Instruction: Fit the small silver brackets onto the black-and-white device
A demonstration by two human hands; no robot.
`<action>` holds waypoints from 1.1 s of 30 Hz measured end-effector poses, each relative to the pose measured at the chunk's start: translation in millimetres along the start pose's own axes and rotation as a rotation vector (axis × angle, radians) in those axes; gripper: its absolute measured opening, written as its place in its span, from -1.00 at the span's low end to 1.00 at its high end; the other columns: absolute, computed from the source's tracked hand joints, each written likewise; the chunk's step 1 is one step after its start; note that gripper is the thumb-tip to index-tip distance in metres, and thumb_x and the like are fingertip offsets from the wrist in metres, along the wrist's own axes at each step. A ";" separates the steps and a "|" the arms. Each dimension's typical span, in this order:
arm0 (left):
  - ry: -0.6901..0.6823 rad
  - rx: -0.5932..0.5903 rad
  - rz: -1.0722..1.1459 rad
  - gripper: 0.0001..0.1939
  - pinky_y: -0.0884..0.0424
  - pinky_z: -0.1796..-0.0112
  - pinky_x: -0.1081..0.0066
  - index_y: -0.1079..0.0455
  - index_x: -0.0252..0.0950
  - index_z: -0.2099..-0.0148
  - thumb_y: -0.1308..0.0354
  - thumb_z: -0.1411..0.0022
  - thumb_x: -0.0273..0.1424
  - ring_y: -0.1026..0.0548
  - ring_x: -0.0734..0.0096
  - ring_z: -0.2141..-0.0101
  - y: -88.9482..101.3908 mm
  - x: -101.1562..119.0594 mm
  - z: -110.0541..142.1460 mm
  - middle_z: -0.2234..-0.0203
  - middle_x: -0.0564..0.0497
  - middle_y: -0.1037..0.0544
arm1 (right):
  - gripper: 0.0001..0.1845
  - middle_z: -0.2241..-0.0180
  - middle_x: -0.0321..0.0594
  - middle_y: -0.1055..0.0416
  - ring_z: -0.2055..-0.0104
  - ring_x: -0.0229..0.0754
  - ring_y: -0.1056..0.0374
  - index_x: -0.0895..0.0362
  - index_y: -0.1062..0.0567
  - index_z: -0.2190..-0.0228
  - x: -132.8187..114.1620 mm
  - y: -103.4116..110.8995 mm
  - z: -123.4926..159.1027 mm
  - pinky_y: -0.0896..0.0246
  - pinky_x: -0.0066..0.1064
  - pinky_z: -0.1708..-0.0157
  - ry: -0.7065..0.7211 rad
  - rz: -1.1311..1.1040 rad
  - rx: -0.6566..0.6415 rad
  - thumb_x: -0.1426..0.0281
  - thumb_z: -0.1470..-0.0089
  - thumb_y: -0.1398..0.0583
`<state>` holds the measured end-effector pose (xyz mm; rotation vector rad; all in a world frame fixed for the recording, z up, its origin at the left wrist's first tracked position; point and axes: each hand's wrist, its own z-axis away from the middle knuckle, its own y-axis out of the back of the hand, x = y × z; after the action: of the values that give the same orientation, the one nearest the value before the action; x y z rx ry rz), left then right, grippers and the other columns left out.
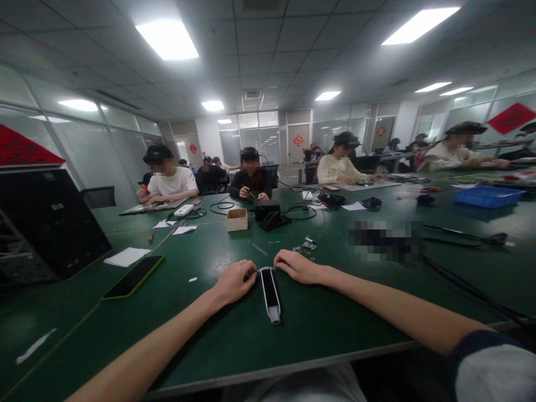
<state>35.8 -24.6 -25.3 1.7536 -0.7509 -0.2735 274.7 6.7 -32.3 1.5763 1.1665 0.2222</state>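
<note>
A long, narrow device [271, 294] with a white rim, a black inner face and a grey near end lies on the green table in front of me. At its far left corner is my left hand [235, 283], fingers curled together; whatever they pinch is hidden. My right hand [298, 268] is closed too, its fingertips at the far right corner of the device, and I cannot make out what lies between them. Just beyond the right hand are several small metal parts [298, 249] and a larger silver piece [309, 243].
A phone with a green edge [134, 277] and white paper [127, 257] lie left, near a black computer case [50, 218]. Ahead are a small box [237, 220] and a black device [268, 211]. A blue tray [488, 197] and cables [464, 237] lie right. Several people work opposite.
</note>
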 end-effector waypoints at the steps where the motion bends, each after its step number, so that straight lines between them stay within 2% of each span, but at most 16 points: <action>1: 0.002 -0.001 0.001 -0.86 -0.29 0.36 0.43 -0.37 -0.28 0.27 0.01 -0.25 -0.41 -0.43 0.37 0.40 0.5 0.6 0.0 0.40 0.00 -0.48 | -0.85 0.27 -0.15 -0.39 0.24 -0.19 -0.32 0.18 -0.42 0.28 1.0 -0.4 0.1 -0.28 -0.33 0.19 0.002 0.001 0.001 0.45 -0.21 -0.05; 16: 0.002 -0.001 0.009 -0.85 -0.29 0.36 0.43 -0.38 -0.27 0.25 0.00 -0.25 -0.40 -0.43 0.38 0.39 -0.8 -1.3 -0.3 0.39 0.00 -0.49 | -0.84 0.29 -0.13 -0.46 0.26 -0.18 -0.36 0.20 -0.49 0.30 -3.0 -0.4 -0.7 -0.27 -0.33 0.21 -0.057 0.013 0.030 0.47 -0.14 -0.10; 26: 0.014 -0.014 -0.002 -0.85 -0.30 0.36 0.43 -0.38 -0.28 0.24 0.01 -0.24 -0.40 -0.43 0.38 0.39 -0.1 -0.8 0.0 0.38 -0.01 -0.49 | -0.82 0.32 -0.16 -0.47 0.31 -0.20 -0.35 0.21 -0.51 0.30 -3.8 0.3 1.6 -0.27 -0.38 0.28 -0.032 -0.001 0.013 0.38 -0.06 -0.18; 33: 0.019 -0.020 0.010 -0.84 -0.31 0.35 0.42 -0.38 -0.28 0.24 0.02 -0.25 -0.39 -0.43 0.37 0.39 1.1 0.9 -0.2 0.39 -0.01 -0.49 | -0.83 0.31 -0.15 -0.47 0.30 -0.19 -0.36 0.21 -0.51 0.30 -8.4 2.0 0.5 -0.27 -0.37 0.29 -0.024 0.023 0.007 0.38 -0.09 -0.18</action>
<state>36.3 -25.1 -24.1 1.7304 -0.7410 -0.2564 272.0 0.2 -27.4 1.5953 1.1324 0.2141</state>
